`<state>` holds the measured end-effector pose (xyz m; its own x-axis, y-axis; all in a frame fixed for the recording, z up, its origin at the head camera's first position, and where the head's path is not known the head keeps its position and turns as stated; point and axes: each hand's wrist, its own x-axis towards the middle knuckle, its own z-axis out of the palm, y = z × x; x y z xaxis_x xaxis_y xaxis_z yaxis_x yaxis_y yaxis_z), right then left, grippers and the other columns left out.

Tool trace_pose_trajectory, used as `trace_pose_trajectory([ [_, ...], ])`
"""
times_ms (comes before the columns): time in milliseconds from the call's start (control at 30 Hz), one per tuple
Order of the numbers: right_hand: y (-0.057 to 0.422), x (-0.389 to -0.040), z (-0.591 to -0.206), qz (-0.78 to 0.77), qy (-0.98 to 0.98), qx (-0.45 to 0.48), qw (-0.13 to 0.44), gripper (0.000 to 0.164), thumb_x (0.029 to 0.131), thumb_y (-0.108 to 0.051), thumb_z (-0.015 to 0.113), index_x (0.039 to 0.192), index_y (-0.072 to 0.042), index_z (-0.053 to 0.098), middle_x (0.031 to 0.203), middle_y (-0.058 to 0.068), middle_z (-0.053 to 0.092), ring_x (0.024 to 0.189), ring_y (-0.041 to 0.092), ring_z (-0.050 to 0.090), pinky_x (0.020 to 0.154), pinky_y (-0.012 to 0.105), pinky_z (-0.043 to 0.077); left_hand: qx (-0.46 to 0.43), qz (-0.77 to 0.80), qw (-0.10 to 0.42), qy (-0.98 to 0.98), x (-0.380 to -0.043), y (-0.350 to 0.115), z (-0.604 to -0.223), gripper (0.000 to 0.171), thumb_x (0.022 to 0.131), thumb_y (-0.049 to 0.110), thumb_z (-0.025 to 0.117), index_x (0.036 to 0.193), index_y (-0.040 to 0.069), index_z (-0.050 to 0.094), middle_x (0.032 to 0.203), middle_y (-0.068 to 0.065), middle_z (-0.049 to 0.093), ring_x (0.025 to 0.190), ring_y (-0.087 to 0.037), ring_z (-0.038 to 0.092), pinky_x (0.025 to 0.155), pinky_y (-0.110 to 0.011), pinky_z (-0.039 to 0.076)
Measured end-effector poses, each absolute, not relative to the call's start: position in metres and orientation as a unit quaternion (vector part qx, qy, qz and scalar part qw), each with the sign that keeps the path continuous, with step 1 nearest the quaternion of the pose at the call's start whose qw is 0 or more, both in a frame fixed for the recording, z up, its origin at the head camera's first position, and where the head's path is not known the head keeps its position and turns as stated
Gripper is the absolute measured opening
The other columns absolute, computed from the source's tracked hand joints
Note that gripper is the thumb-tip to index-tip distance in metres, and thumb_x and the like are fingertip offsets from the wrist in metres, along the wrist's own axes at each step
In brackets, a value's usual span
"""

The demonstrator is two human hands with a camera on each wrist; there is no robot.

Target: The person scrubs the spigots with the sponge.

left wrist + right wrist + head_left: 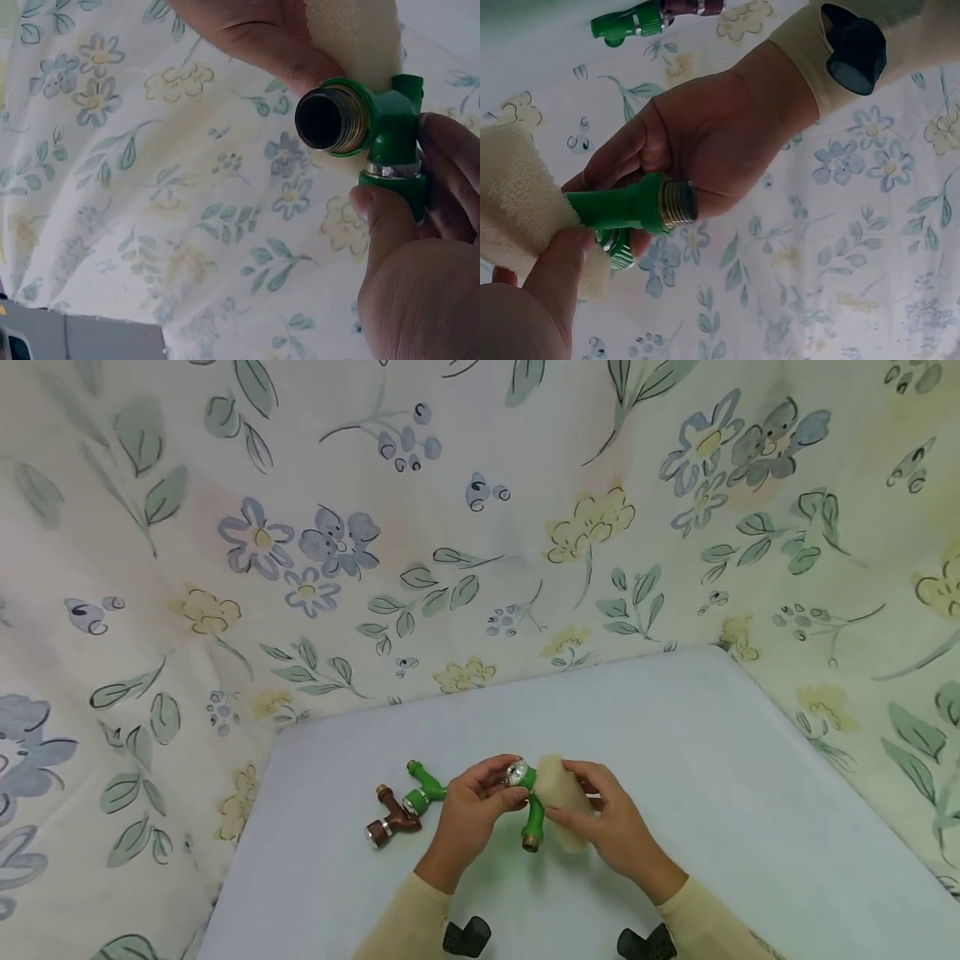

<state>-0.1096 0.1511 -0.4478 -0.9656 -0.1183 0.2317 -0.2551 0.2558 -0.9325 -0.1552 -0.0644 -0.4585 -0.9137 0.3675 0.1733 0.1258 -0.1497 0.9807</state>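
My left hand (pixel 471 810) pinches a green tap (pixel 534 814) by its round knob end, thumb on one side and fingers on the other. The tap's threaded brass end points toward me in the head view, and its open dark mouth shows in the left wrist view. A cream sponge (pixel 562 797) sits in my right hand (pixel 617 822), thumb on the near side and fingers over the far side. In the right wrist view the sponge (pixel 517 202) lies against the green tap's body (pixel 619 208).
Left of my hands, a second green tap (pixel 426 789) and a brown tap (pixel 393 820) lie close together on the white table (pixel 712 760). A flower-patterned curtain (pixel 465 568) rises behind the table. Black cameras sit at both sleeves.
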Motion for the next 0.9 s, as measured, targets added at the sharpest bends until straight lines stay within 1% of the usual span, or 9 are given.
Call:
trace_pose_trajectory([
  [100,0.155,-0.109,-0.450,0.594,-0.796,0.098,0.057,0.060,0.084,-0.023,0.076,0.135,-0.009,0.049,0.127,0.007,0.049,0.107,0.027,0.049,0.086,0.053,0.044,0.192,0.735,0.087,0.645,-0.153,-0.063,-0.461,0.042,0.087,0.011,0.072,0.127,0.010,0.060,0.114,-0.014,0.064,0.101,-0.032,0.063,0.080,-0.043,0.055],
  [200,0.156,-0.109,-0.451,0.599,-0.794,0.088,0.050,0.060,0.084,-0.024,0.076,0.136,-0.009,0.049,0.128,0.007,0.049,0.107,0.026,0.049,0.087,0.053,0.045,0.195,0.733,0.087,0.646,-0.151,-0.062,-0.462,0.041,0.088,0.010,0.070,0.128,0.012,0.060,0.114,-0.014,0.064,0.101,-0.032,0.063,0.080,-0.042,0.055],
  [433,0.154,-0.107,-0.449,0.606,-0.788,0.099,0.049,0.060,0.085,-0.023,0.076,0.136,-0.010,0.048,0.129,0.007,0.048,0.108,0.026,0.049,0.087,0.050,0.045,0.194,0.731,0.080,0.649,-0.155,-0.063,-0.461,0.042,0.089,0.010,0.068,0.130,0.011,0.058,0.118,-0.013,0.063,0.102,-0.032,0.063,0.079,-0.042,0.055],
  [567,0.155,-0.112,-0.471,0.605,-0.788,0.103,0.055,0.059,0.084,-0.030,0.076,0.136,-0.021,0.049,0.128,0.000,0.049,0.108,0.023,0.049,0.086,0.045,0.047,0.189,0.732,0.078,0.650,-0.155,-0.063,-0.461,0.041,0.089,0.011,0.069,0.129,0.014,0.059,0.118,-0.012,0.063,0.101,-0.032,0.064,0.079,-0.042,0.055],
  [667,0.154,-0.114,-0.489,0.607,-0.786,0.107,0.051,0.057,0.084,-0.036,0.075,0.134,-0.031,0.049,0.127,-0.006,0.049,0.109,0.019,0.049,0.086,0.040,0.048,0.184,0.732,0.073,0.652,-0.155,-0.063,-0.463,0.041,0.089,0.013,0.069,0.129,0.013,0.059,0.117,-0.013,0.063,0.100,-0.031,0.064,0.079,-0.042,0.055],
  [767,0.151,-0.112,-0.489,0.614,-0.777,0.130,0.042,0.056,0.085,-0.033,0.075,0.134,-0.030,0.048,0.127,-0.006,0.049,0.109,0.022,0.050,0.085,0.038,0.048,0.178,0.734,0.068,0.652,-0.156,-0.062,-0.464,0.041,0.089,0.014,0.069,0.129,0.012,0.059,0.116,-0.014,0.063,0.099,-0.032,0.064,0.079,-0.042,0.055],
  [900,0.146,-0.108,-0.485,0.629,-0.754,0.186,0.042,0.057,0.085,-0.022,0.076,0.135,-0.023,0.048,0.126,0.000,0.051,0.109,0.028,0.050,0.084,0.037,0.050,0.170,0.739,0.056,0.650,-0.158,-0.062,-0.465,0.041,0.090,0.013,0.069,0.129,0.011,0.058,0.114,-0.016,0.063,0.097,-0.032,0.065,0.080,-0.042,0.055],
])
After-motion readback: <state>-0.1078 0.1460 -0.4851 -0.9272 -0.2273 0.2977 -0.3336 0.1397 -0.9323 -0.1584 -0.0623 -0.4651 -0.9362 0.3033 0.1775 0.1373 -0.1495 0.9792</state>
